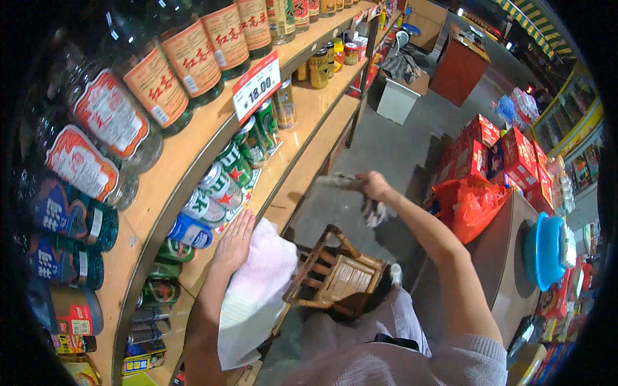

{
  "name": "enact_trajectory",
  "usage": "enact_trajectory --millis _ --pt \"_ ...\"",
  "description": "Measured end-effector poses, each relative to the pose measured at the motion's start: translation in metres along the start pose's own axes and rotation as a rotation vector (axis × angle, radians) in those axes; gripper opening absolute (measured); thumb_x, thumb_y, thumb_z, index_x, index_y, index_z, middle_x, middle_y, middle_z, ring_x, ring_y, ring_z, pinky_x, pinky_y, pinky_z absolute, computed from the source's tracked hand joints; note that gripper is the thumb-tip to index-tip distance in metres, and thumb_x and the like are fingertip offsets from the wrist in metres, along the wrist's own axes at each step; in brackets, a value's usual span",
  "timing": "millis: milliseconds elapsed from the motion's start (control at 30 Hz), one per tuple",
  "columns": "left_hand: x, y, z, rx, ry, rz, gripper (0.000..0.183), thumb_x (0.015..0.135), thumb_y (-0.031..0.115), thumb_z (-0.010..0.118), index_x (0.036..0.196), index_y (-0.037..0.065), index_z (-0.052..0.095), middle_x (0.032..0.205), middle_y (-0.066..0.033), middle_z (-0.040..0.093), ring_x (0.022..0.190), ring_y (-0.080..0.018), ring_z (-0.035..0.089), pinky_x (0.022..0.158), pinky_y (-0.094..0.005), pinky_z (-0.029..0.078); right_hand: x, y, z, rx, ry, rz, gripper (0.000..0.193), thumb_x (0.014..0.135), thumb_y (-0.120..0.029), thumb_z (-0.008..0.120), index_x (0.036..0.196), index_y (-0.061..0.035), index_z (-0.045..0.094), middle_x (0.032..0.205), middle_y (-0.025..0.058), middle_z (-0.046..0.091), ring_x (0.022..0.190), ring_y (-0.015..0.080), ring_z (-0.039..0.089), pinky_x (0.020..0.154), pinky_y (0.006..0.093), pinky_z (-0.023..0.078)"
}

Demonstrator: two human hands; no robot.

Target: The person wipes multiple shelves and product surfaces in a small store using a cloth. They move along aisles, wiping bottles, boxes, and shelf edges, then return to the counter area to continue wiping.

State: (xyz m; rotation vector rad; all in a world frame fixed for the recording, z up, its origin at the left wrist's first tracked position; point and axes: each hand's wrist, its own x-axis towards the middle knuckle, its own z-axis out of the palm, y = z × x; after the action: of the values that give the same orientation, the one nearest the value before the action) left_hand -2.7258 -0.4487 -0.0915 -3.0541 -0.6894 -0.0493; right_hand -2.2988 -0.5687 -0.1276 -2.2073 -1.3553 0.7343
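Observation:
My left hand lies with its fingers stretched out at the shelf edge, close to several beer cans and a blue can. A pale pink and white towel hangs beside that hand and forearm; whether the palm touches it I cannot tell. My right hand is held out over the aisle, closed around a greyish rag. Part of the rag sticks out towards the shelves, smeared by motion, and another part dangles below the fingers.
Glass bottles line the upper shelf, which carries a price tag. Jars stand farther along. A bamboo chair is in front of my legs. At right are red boxes, a red plastic bag and a blue basin.

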Motion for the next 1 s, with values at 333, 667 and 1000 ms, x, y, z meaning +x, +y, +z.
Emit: enact_trajectory --millis 333,667,1000 --pt "0.205 0.035 0.008 -0.029 0.031 -0.159 0.064 0.077 0.003 0.049 0.138 -0.003 0.033 0.145 -0.0193 0.033 0.135 -0.0316 0.032 0.111 -0.0423 0.027 0.21 -0.003 0.132 -0.639 -0.161 -0.68 0.028 0.076 -0.016 0.056 0.103 -0.0156 0.064 0.106 0.0133 0.061 0.097 0.0306 0.06 0.077 0.0387 0.051" --pt "0.26 0.025 0.023 0.04 -0.165 -0.291 0.053 0.069 0.0 0.058 0.121 0.002 0.047 0.136 -0.0259 0.041 0.125 -0.0446 0.041 0.104 -0.0523 0.033 0.448 0.228 0.066 -0.416 -0.211 -0.949 0.039 0.081 -0.019 0.051 0.118 -0.0288 0.058 0.13 0.0021 0.05 0.119 0.0267 0.046 0.097 0.0413 0.041" --pt "0.25 0.026 0.03 0.191 -0.112 -0.272 0.043 0.08 0.004 0.06 0.122 0.005 0.05 0.13 -0.0252 0.048 0.117 -0.0424 0.049 0.098 -0.0499 0.041 0.575 0.293 -0.026 -0.656 -0.032 -0.18 0.033 0.087 -0.018 0.045 0.115 -0.006 0.057 0.122 0.012 0.05 0.117 0.0287 0.045 0.092 0.0383 0.044"
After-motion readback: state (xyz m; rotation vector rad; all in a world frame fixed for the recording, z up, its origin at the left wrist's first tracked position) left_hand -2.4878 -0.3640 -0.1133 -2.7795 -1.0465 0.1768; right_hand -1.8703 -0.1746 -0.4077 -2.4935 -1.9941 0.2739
